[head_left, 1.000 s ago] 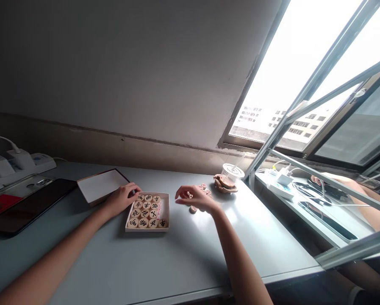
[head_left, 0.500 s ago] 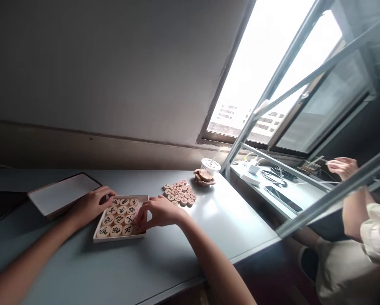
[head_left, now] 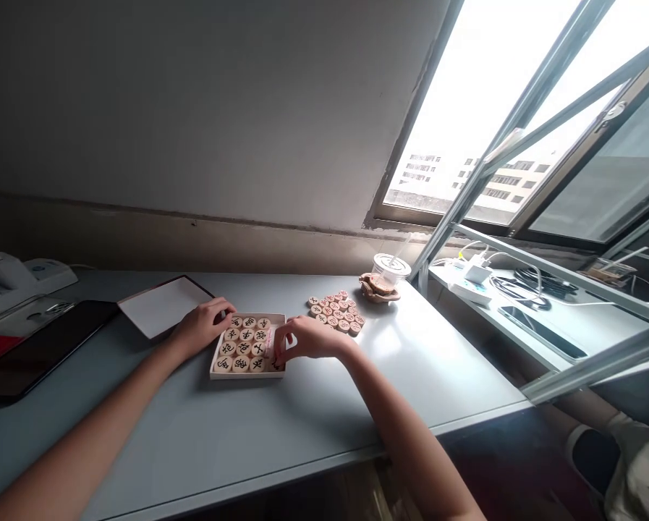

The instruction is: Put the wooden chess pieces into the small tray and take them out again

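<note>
A shallow white box (head_left: 248, 375) lies on the grey desk, with round wooden pieces (head_left: 247, 335) marked with black characters set in rows. My left hand (head_left: 202, 323) rests at the box's upper left corner, fingers curled over its edge. Over the right side of the box, my right hand (head_left: 302, 338) has its fingertips pinched down at a piece in the lower right corner, partly hidden by the fingers. To the right of the box sits a loose cluster of smaller-looking wooden pieces (head_left: 338, 312).
An open box lid (head_left: 164, 305) lies behind my left hand. A lidded plastic cup (head_left: 392, 266) stands by a brown wooden dish (head_left: 378, 289). At left is a dark tablet (head_left: 47, 347). A metal frame (head_left: 459, 195) and a person's legs (head_left: 590, 427) are at right.
The view has turned left, so everything appears shifted right. A marked piece now shows at the box's lower right corner under my right fingers. The other person's hand has left the view.
</note>
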A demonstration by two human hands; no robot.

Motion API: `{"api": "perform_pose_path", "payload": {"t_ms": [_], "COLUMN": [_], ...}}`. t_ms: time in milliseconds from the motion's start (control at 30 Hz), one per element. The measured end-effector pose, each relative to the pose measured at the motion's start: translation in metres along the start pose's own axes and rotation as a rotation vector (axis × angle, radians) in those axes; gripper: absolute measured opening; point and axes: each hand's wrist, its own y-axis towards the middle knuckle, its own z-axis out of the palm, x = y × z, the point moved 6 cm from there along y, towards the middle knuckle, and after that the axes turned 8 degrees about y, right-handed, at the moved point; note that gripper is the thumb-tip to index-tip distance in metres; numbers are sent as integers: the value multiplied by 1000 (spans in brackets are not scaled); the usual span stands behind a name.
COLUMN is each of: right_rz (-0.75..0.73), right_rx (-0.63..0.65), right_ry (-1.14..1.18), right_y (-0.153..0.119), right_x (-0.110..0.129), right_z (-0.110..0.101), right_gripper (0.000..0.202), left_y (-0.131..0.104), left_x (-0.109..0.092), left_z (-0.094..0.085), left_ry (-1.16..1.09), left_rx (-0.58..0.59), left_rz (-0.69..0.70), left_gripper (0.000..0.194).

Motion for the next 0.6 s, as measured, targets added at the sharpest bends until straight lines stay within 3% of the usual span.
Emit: {"api": "perform_pose_path", "payload": {"t_ms": [200, 333, 533, 600], "right_rz": [-12, 0, 58, 123], "right_rx": [91, 78, -202, -181], "right_ry": [17, 7, 172, 205], "right_y": [0, 3, -11, -18], "right_x": [2, -1, -13, -26], "right_z": [7, 10, -30, -38], "right_gripper": [18, 21, 20, 19], "left_y": [1, 1, -1, -1], "left_x": [3, 2, -1, -1], "left_z": [2, 4, 2, 2], "left_ry": [-10, -16, -13, -12], "left_rx": [-1, 21, 21, 25], "left_rz": [0, 16, 4, 0], "left_gripper": [28, 26, 25, 26]}}
